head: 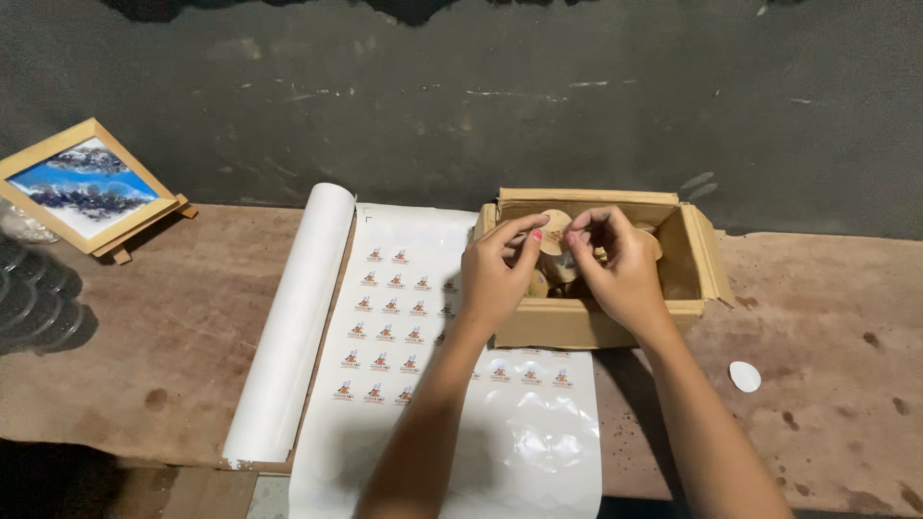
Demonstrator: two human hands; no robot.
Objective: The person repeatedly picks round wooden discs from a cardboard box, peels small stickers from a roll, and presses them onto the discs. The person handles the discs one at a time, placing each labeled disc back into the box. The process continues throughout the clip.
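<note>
Both hands meet over an open cardboard box [702, 259] on a worn brown table. My left hand [500, 274] and my right hand [620, 264] pinch a small round wooden disc [555, 232] between their fingertips, just above the box. Inside the box lie several more round wooden pieces [649, 242], partly hidden by my hands. Under the box's left side lies a glossy white sticker sheet [404, 317] with rows of small printed stickers.
The sheet's rolled-up end [293, 327] lies to the left. A framed blue and white picture [82, 187] leans on a small easel at the far left. A small white round sticker [744, 376] lies on the table at right. A dark wall stands behind.
</note>
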